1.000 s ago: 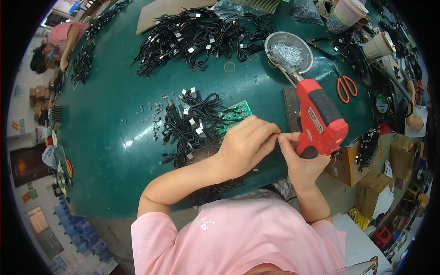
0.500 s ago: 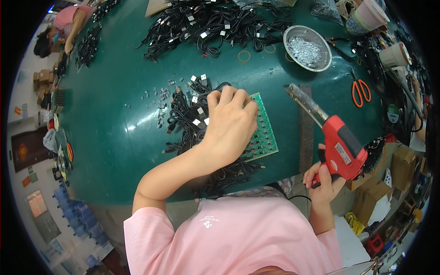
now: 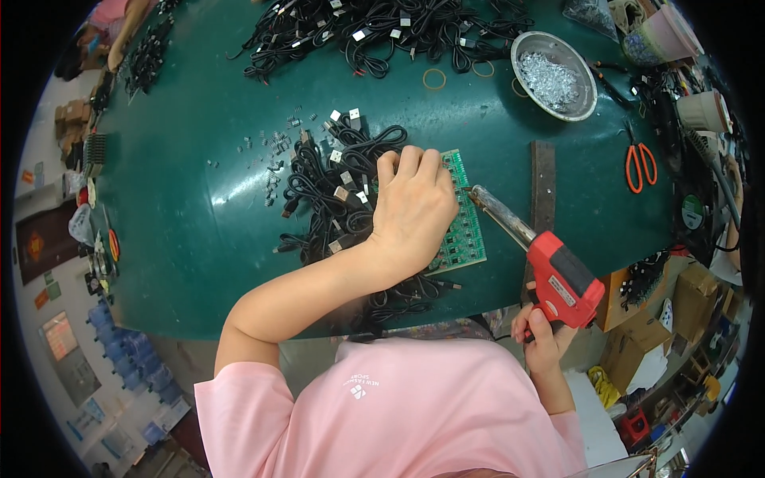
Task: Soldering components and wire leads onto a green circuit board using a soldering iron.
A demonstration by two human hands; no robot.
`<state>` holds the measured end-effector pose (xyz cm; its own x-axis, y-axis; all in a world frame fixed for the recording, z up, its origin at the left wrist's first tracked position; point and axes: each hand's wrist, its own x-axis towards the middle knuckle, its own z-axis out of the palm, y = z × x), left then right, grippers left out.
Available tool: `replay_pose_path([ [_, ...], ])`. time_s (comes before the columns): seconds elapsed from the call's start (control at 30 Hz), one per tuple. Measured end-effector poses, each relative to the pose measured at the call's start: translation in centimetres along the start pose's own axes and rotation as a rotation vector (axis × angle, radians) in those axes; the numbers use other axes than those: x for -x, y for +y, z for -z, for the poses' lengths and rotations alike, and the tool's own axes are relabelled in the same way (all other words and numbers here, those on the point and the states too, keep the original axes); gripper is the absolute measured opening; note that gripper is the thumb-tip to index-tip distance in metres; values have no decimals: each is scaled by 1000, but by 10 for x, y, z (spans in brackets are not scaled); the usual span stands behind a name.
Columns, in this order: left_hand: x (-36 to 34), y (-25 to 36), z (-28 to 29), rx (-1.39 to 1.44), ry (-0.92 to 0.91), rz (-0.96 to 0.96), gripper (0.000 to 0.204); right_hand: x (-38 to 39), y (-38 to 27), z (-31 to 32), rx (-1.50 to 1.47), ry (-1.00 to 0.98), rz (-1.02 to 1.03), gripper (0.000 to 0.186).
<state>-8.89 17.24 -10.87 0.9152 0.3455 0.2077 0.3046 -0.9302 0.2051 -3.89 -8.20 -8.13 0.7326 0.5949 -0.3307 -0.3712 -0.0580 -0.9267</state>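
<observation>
My right hand [image 3: 543,338] is wrapped round the grip of a red and black soldering gun [image 3: 564,283]. Its metal tip reaches left to the green circuit board [image 3: 470,231], close by the fingers of my left hand [image 3: 414,203]. That hand is closed over the board, fingers curled downward; whatever is between the fingertips is hidden beneath them. Black USB cables [image 3: 323,183] with bare metal plugs lie heaped just left of the board and partly under my left wrist. Small metal pieces [image 3: 275,151] are scattered beyond the cables to the left.
A metal bowl of silvery bits [image 3: 554,76] stands at the far right, with orange-handled scissors [image 3: 640,166] nearer. A dark flat bar [image 3: 543,183] lies right of the board. More bundled black cables [image 3: 382,32] cover the far side of the green table [image 3: 183,271]. Another person's arm [image 3: 119,40] shows far left.
The soldering gun has come left and down in my right hand, its tip now at the board. My left hand stays over the board. The view has shifted slightly.
</observation>
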Motion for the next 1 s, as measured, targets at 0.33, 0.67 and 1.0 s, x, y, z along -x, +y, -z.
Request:
replay_pose_path([
  [0.33,1,3,-1,-82,13,-44,10,-6,-1,-7,63,1,-16,33],
  [0.67,1,4,1,-55,-4,-42,11,-7,6,-5,93,-10,-8,29],
  [1.0,1,3,2,-51,-13,-43,11,-2,-2,-4,-40,40,39,33],
])
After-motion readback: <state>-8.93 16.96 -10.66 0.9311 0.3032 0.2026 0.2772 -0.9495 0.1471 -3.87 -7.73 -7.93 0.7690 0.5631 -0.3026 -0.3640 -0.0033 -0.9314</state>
